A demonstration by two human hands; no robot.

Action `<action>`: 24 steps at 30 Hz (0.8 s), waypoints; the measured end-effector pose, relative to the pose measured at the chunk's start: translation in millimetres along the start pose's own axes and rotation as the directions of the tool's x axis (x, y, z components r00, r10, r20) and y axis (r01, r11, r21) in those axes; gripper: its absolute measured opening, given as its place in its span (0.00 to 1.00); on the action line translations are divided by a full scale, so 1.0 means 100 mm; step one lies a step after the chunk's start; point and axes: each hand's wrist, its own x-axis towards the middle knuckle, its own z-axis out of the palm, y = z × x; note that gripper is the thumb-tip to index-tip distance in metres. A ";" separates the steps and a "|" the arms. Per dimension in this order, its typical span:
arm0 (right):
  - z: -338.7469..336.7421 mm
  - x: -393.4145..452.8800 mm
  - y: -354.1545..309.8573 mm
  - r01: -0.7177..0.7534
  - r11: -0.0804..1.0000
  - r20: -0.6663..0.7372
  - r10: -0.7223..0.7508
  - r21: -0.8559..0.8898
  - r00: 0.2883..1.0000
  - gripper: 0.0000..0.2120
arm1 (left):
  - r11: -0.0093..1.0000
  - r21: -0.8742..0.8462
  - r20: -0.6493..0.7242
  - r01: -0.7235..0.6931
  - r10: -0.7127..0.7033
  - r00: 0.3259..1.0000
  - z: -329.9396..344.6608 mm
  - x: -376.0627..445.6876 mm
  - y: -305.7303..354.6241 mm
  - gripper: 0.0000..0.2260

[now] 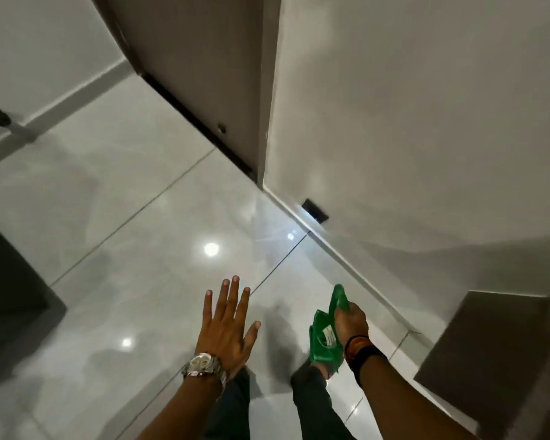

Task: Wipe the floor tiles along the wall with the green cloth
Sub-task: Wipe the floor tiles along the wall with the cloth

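The green cloth (pixel 323 341) hangs bunched from my right hand (pixel 351 320), which is closed around its top, above the floor near the wall. A white label shows on the cloth. My left hand (pixel 227 322) is held flat in the air with fingers spread and holds nothing; a metal watch is on that wrist. Glossy pale floor tiles (pixel 140 265) stretch ahead, and their edge meets the white wall (pixel 410 138) along a skirting line (pixel 340 258) running diagonally right of my right hand. My trouser legs show below the hands.
A brown door (pixel 197 74) stands ahead beside the wall corner, with a dark gap under it. A small black plate (pixel 315 210) sits low on the wall. A dark cabinet (pixel 10 287) is at the left, a brown box-like piece (pixel 489 354) at the right.
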 end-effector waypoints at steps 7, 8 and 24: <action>0.91 1.96 0.40 0.117 0.950 0.024 -0.115 -0.291 0.993 0.21 | 0.995 -0.033 -0.034 0.097 -0.098 0.995 1.70 1.13 -0.70 0.41; 1.02 2.19 0.41 0.174 0.928 0.025 -0.176 -0.328 0.984 0.20 | 0.996 -0.028 -0.044 0.085 -0.086 0.995 1.86 1.31 -0.79 0.40; 1.99 5.03 1.66 0.615 0.034 0.392 -0.744 -0.788 0.542 0.30 | 0.991 0.029 -0.413 0.131 -0.108 0.904 3.74 4.22 -2.11 0.39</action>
